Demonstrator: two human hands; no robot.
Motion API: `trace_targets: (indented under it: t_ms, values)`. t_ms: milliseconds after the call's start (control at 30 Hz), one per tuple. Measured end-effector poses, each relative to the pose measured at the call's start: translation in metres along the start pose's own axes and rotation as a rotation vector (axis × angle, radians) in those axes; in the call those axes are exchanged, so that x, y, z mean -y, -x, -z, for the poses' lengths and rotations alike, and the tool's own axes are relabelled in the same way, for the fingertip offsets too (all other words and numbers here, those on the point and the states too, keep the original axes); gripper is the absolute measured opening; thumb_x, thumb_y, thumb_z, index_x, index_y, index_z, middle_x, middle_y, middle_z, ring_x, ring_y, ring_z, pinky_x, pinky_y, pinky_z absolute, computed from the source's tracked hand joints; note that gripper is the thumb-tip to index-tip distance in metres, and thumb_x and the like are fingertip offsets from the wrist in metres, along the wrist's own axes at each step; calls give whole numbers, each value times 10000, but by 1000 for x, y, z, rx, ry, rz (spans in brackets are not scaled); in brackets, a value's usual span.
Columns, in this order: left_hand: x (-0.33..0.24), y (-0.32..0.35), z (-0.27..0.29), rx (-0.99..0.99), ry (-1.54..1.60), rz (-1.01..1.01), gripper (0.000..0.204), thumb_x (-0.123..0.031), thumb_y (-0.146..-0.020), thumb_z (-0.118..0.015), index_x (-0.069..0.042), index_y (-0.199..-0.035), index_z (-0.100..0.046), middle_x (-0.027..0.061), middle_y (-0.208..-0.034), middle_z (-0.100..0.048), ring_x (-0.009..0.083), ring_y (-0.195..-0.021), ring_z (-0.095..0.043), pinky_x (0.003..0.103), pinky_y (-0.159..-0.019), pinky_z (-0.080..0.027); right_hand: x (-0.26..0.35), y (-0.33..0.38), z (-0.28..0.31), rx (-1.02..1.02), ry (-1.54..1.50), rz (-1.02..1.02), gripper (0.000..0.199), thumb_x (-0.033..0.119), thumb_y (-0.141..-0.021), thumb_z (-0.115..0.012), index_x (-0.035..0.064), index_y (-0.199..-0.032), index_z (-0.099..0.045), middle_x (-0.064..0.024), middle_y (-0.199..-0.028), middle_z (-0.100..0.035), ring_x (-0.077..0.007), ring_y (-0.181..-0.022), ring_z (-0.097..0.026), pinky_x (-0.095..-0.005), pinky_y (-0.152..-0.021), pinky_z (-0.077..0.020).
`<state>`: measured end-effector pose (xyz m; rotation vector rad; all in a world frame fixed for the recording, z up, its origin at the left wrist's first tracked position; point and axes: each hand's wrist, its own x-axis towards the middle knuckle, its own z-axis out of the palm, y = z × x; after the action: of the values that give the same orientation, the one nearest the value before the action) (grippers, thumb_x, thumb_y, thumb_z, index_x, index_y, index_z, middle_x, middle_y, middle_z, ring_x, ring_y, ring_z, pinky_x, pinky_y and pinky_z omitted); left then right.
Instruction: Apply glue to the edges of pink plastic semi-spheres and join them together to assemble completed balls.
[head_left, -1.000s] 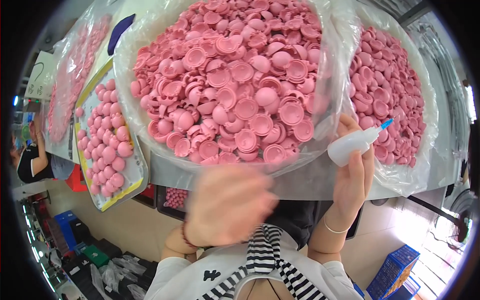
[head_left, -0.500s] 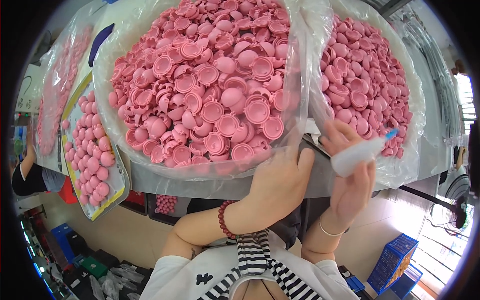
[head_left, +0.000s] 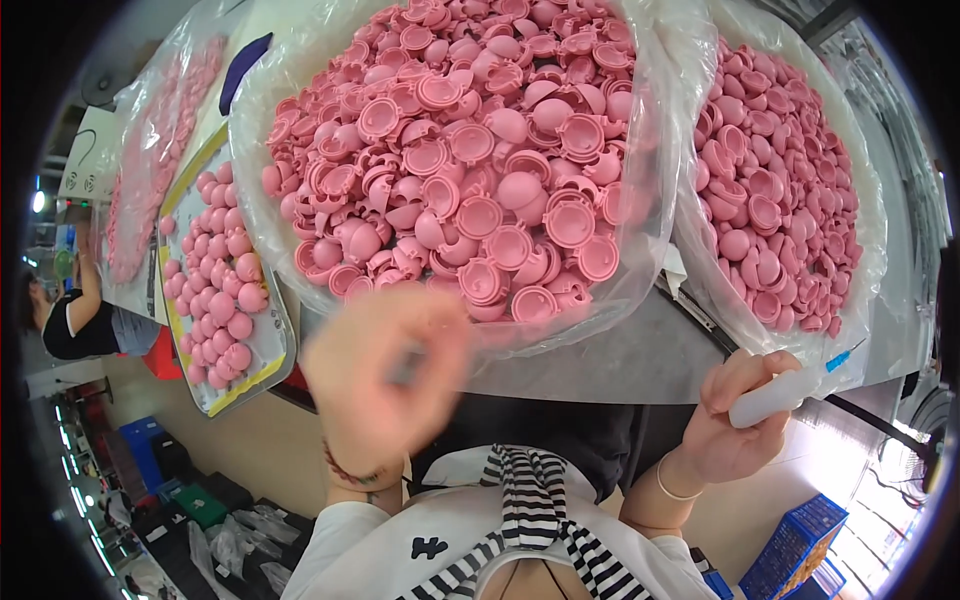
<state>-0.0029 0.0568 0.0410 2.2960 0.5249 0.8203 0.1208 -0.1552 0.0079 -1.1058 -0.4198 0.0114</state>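
Observation:
My right hand (head_left: 735,420) grips a small white squeeze bottle (head_left: 775,400) with a blue tip, held near the front edge of the grey table (head_left: 640,360). My left hand (head_left: 385,385) is blurred in motion below the big clear bag of pink dome-shaped plastic shells (head_left: 470,170); something small and dark seems pinched in its fingers, but the blur hides it. A second clear bag of the same pink shells (head_left: 785,190) sits to the right, just above my right hand.
A yellow-rimmed tray of pink balls (head_left: 225,290) lies at the left, with another bag of pink parts (head_left: 150,170) beyond it. Another person (head_left: 75,310) stands at far left. Blue crates (head_left: 795,545) sit on the floor.
My left hand reached right to my right hand by the bottle, then swung back left and down. The right hand with the bottle dropped slightly lower.

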Motion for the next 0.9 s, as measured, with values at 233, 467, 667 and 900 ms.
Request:
trace_targets:
  t_ms: [233,467,667,900]
  values:
    - [37,-6,18,67,-163,203,186,-9,-639,-660,-21,-809,-587,59,-756,-578,147,-579,-525,236,-530,-405,-4,7,-13,38,69,-52,477,426,-820,-434,-33,-950,-424,-74,-487,-444,-118,-420,-381,-222,-381,-270]
    - [52,6,14,-120,-161,59,135,40,-697,-603,-2,-823,-579,67,-774,-552,138,-604,-534,229,-568,-431,-2,12,-8,6,135,-29,481,431,-823,-443,-34,-948,-422,-77,-488,-454,-124,-416,-404,-223,-387,-287]
    - [20,10,6,-238,569,165,149,33,-745,-582,26,-894,-575,110,-948,-533,129,-738,-554,204,-584,-434,7,23,-29,55,103,-45,499,486,-810,-490,14,-942,-393,-72,-501,-524,-152,-449,-452,-241,-420,-350]
    - [-12,24,-29,631,1040,163,455,99,-678,-616,47,-1114,-494,167,-1126,-511,189,-922,-570,265,-751,-501,13,37,-55,72,36,-137,484,437,-760,-593,65,-962,-358,-29,-555,-517,-134,-477,-458,-223,-415,-342]
